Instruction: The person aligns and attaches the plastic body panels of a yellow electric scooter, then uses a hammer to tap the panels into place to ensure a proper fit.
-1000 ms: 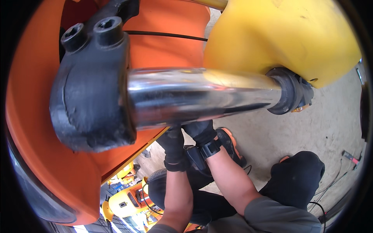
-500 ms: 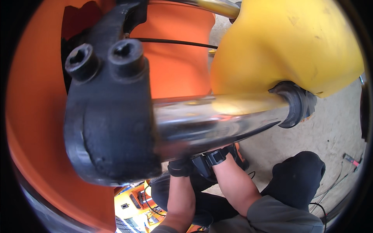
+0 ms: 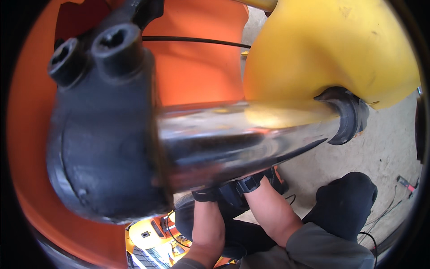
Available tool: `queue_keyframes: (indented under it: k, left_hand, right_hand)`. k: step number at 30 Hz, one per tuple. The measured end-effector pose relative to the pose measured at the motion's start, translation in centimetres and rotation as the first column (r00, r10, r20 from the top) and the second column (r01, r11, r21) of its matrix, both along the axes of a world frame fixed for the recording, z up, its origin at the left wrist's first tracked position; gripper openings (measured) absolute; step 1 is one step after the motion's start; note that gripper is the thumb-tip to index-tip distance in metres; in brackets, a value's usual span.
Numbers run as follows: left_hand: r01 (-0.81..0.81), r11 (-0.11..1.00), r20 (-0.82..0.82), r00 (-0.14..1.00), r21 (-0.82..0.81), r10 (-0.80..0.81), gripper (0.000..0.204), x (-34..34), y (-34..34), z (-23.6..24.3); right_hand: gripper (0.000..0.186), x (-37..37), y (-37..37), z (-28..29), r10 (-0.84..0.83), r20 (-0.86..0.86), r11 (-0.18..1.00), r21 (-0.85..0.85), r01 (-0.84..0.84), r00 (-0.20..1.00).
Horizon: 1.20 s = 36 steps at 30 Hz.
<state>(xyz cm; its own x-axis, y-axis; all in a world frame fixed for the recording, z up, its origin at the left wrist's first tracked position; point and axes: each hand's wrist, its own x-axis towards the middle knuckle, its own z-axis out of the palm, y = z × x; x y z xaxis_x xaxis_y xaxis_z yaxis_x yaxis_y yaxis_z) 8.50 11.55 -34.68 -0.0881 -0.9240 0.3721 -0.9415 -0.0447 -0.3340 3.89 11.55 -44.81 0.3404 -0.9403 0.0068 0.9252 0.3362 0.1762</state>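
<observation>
A thick chrome fork tube (image 3: 242, 134) crosses in front of me, held at its left end by a large black clamp (image 3: 103, 134) with two socket-head bolts (image 3: 117, 47). Both my hands are hidden behind and below this tube, so fingers and anything in them do not show. My left forearm (image 3: 209, 226) ends at a black wristband (image 3: 205, 195) by the tube's lower edge. Beside it, my right forearm (image 3: 271, 208) carries a black wrist device (image 3: 248, 183). Just past the right wrist, an orange-and-black object (image 3: 279, 180) is partly visible, its kind unclear.
A big yellow fender-like panel (image 3: 327, 49) fills the upper right, meeting a black collar (image 3: 347, 119). Orange bodywork (image 3: 197, 71) stands behind, crossed by a black cable (image 3: 197, 40). A red-and-black tool (image 3: 405, 183) and thin wires lie on the grey floor (image 3: 313, 166).
The clamp and the tube's near end have shifted left and look larger, as the view has moved slightly. My forearms stay in nearly the same place, hands still hidden.
</observation>
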Motion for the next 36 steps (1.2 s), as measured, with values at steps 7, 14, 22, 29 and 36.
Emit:
queue_keyframes:
  k: [7,14,22,29,36]
  left_hand:
    - [-0.099,0.994,-0.639,0.768,-0.055,0.041,0.034,-5.7,-3.5,2.4]
    - [-0.064,0.998,-0.799,0.601,-0.002,0.037,0.030,-4.2,-3.8,1.7]
    - [-0.073,0.986,-0.805,0.588,-0.152,-0.081,0.056,-9.8,-3.7,3.9]
    - [-0.071,0.997,-0.649,0.761,-0.043,0.026,0.065,-10.0,-4.5,4.9]
    - [-0.034,0.999,-0.679,0.734,-0.025,0.008,0.055,-10.2,-4.9,4.6]
  right_hand:
    - [0.059,-5.7,-4.8,5.2,0.081,0.430,0.978,0.140,-0.155,0.899]
    - [0.076,-7.8,-7.1,5.3,0.248,0.337,0.946,0.118,-0.302,0.908]
    - [0.074,-7.2,-6.6,3.8,0.266,0.321,0.935,0.145,-0.324,0.909]
    - [0.078,-5.8,-5.1,4.2,0.274,0.501,0.836,0.299,-0.461,0.821]
    - [0.074,-4.6,-4.3,2.5,0.292,0.243,0.911,0.224,-0.347,0.925]
